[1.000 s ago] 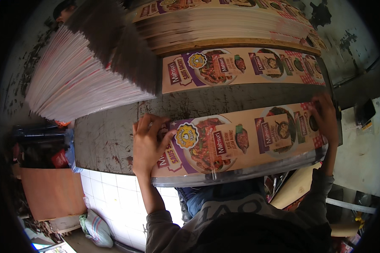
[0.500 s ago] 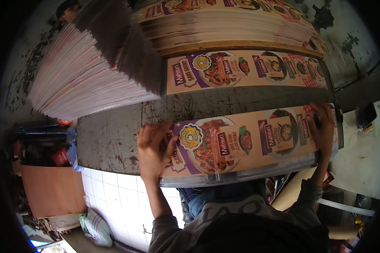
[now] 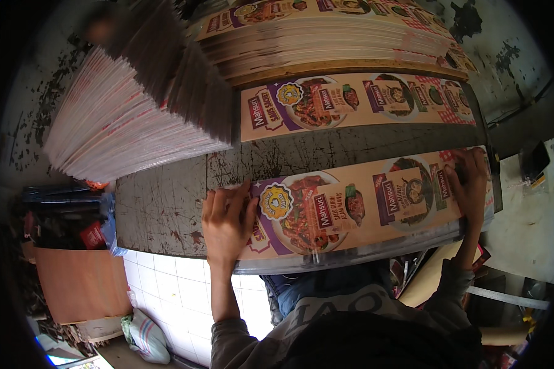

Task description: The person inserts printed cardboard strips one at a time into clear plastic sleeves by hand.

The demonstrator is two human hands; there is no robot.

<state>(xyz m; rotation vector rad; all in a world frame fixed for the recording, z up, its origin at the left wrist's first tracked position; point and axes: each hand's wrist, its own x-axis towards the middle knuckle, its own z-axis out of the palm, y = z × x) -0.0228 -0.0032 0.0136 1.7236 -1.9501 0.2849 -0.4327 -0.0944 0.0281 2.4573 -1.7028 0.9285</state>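
Observation:
A long printed cardboard strip (image 3: 366,198) with food pictures lies along the near edge of the table, slightly tilted up toward the right. Clear plastic (image 3: 351,257) shows beneath its near edge. My left hand (image 3: 226,224) rests over the strip's left end, fingers bent at the edge and thumb apart on the print. At the other end, my right hand (image 3: 469,184) lies on the strip with bent, parted fingers. Both hands touch the strip without closing around it. A matching printed strip (image 3: 357,103) lies farther back, apart from my hands.
A tall fanned stack of sheets (image 3: 123,123) leans at the left. Behind the far strip, a thick pile of printed strips (image 3: 326,46) sits beyond a wooden bar (image 3: 351,69). Scratched grey tabletop (image 3: 166,206) shows between. A brown box (image 3: 80,283) and white sack (image 3: 146,335) stand below left.
My left hand's fingers have straightened slightly and drawn closer together at the strip's left end. My right hand stays at the other end, and the strip is nearly still. The view has shifted slightly.

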